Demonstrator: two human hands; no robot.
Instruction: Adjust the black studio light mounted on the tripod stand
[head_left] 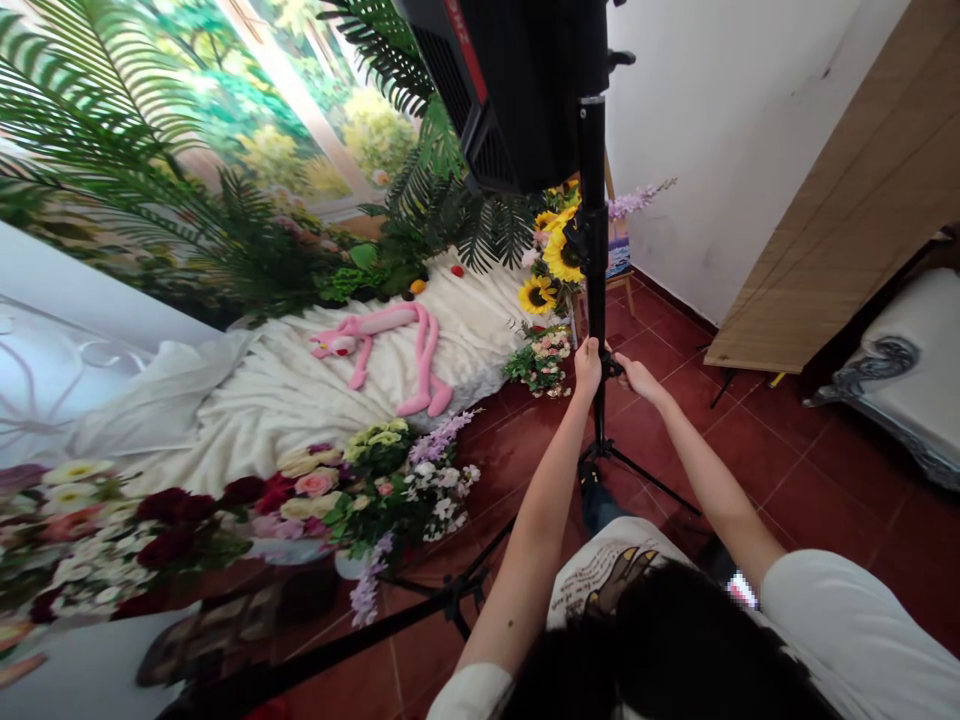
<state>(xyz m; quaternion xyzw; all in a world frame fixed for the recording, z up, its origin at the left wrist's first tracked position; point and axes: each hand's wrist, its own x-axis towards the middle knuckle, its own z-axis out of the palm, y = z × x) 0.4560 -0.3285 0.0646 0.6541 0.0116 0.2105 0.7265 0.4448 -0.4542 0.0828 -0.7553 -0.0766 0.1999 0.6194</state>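
Note:
A black light stand (597,270) rises upright before me, with a large black studio light (517,100) at its top. My left hand (588,366) is closed around the pole at about mid-height. At the same level my right hand (639,380) pinches a small black clamp knob (613,368) on the pole's right side. The stand's thin legs (652,480) spread over the floor beside my foot.
Left lies a cream fur blanket (262,400) with a pink plush toy (390,330). Artificial flowers (315,490) line its near edge; sunflowers (562,255) stand behind the pole. A second black stand (450,595) is at lower left. A carved white sofa (915,350) stands right.

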